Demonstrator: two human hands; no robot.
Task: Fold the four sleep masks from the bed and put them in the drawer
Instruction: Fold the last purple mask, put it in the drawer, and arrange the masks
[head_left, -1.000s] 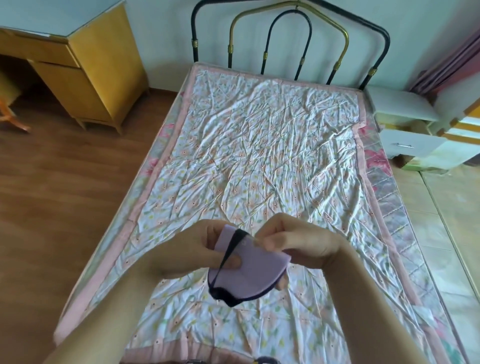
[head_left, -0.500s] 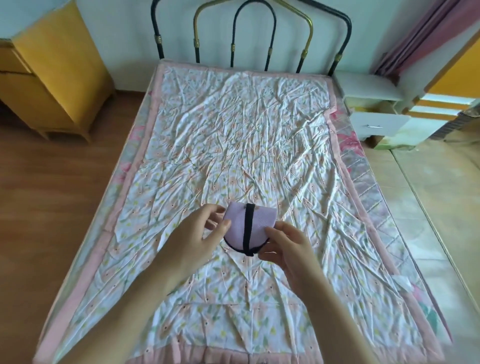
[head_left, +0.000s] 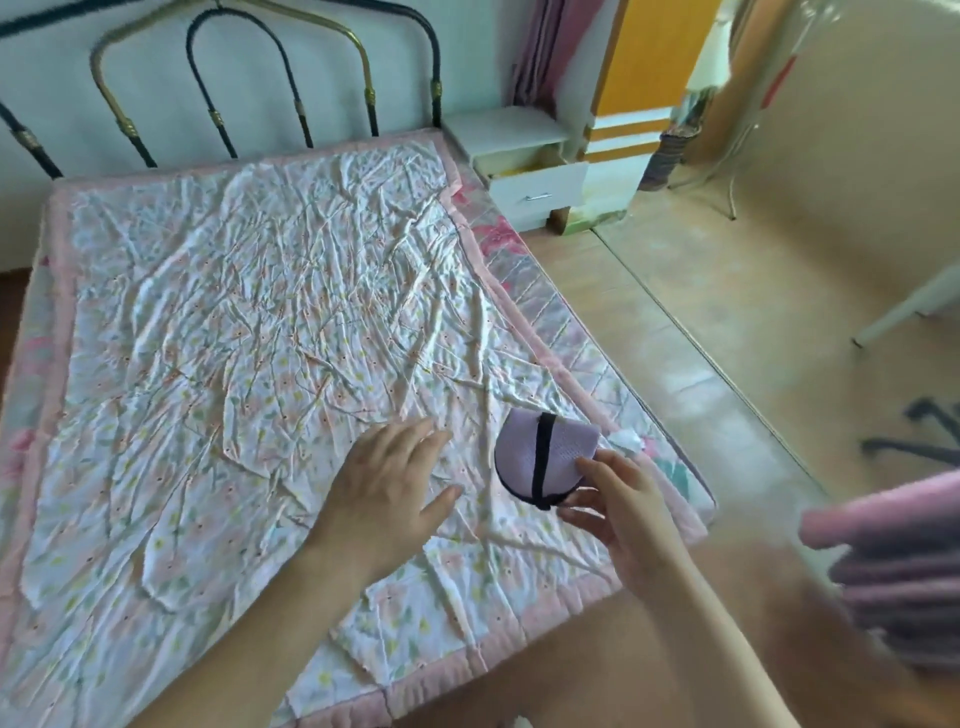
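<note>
A folded lilac sleep mask (head_left: 563, 448) with a black strap across it is held above the bed's right edge. My right hand (head_left: 621, 506) pinches its lower right corner between thumb and fingers. My left hand (head_left: 387, 488) hovers flat over the floral sheet (head_left: 234, 322) to the mask's left, fingers spread, holding nothing. The white bedside cabinet's drawer (head_left: 537, 189) stands pulled open beyond the bed's far right corner. No other sleep mask shows on the bed.
A black and brass metal headboard (head_left: 234, 93) stands at the far end. Tiled floor (head_left: 727, 322) runs along the bed's right side. Pink fabric (head_left: 893, 566) intrudes at the right edge, and a chair base (head_left: 924, 436) and a white leg (head_left: 904, 312) stand on the floor.
My view has swung to the right. My left hand has let go of the folded mask, and my right hand alone has carried it toward the bed's right edge.
</note>
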